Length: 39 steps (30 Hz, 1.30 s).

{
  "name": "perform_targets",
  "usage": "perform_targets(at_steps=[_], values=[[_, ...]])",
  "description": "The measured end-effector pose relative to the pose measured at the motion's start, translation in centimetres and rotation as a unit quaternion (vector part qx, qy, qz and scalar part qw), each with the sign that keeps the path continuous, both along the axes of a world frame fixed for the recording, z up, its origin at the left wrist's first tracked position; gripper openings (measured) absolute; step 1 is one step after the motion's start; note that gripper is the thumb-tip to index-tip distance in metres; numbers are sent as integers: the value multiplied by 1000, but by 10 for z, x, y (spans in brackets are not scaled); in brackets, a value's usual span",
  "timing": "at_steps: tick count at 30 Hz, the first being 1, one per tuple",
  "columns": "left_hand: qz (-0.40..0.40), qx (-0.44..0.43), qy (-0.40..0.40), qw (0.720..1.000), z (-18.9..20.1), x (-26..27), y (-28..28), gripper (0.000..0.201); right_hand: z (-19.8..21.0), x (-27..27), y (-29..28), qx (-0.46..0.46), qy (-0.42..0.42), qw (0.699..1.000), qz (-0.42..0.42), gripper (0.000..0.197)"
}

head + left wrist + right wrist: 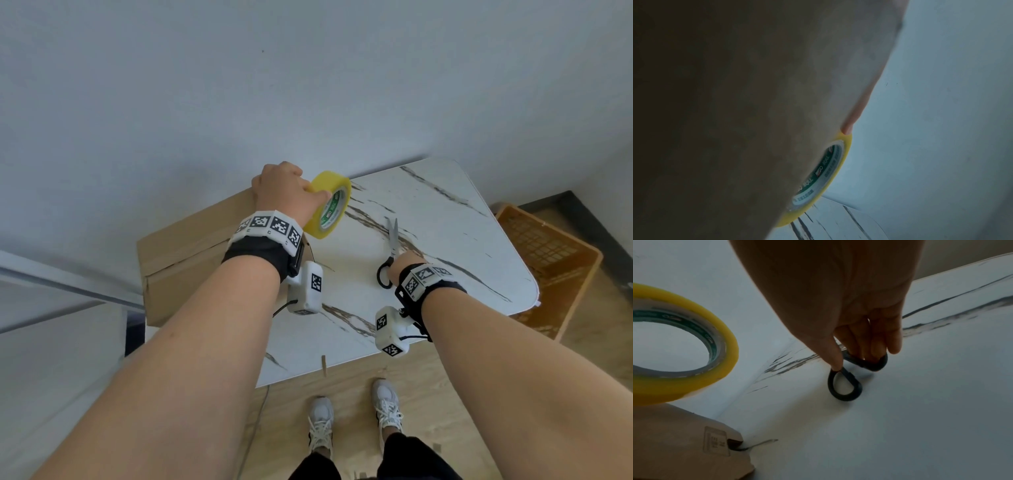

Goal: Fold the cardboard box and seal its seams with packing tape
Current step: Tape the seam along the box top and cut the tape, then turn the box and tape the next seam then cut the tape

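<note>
Black-handled steel scissors (846, 382), lying on the white marble-patterned table (445, 240), are pinched at the loops by the right hand (859, 318). Above the brown cardboard box (185, 246), a yellow roll of packing tape (330, 205) is gripped by the left hand (284, 192).

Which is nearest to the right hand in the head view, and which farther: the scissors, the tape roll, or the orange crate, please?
From the right hand:
1. Scissors, at its fingers.
2. Tape roll, to its left, held by the left hand.
3. Orange crate, on the floor, right of the table.
</note>
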<state>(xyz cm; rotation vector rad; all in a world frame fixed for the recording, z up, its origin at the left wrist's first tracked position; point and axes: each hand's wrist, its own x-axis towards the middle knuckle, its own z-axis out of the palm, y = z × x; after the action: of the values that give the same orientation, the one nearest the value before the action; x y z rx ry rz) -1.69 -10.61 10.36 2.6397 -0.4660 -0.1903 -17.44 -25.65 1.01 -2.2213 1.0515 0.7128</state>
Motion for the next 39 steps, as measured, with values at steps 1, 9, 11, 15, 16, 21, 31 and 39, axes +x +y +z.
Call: perform_targets(at_steps=[1,9,11,15,16,21,31,39], values=[[1,-1,6,1000,-1,0,1,45,1,1,1,-3,2,1000,1,13],[-55,29,-2,998,12,-8,2,36,44,34,-4,-30,-201,978,-51,55],[-65,33,5,997,14,-10,3,40,58,45,-3,-24,-281,959,-6,67],[-119,75,-2,990,20,-15,0,46,77,65,6,4,-296,950,96,80],[-128,82,-6,988,21,-16,0,46,78,68,8,-2,-286,952,109,73],[-141,84,-13,986,23,-21,0,51,74,63,12,-42,-261,960,87,35],[-88,1,1,996,24,-14,-3,37,42,32,1,-12,-181,983,-28,49],[-72,-24,0,997,23,-12,-2,38,15,24,0,-28,-81,996,-14,59]])
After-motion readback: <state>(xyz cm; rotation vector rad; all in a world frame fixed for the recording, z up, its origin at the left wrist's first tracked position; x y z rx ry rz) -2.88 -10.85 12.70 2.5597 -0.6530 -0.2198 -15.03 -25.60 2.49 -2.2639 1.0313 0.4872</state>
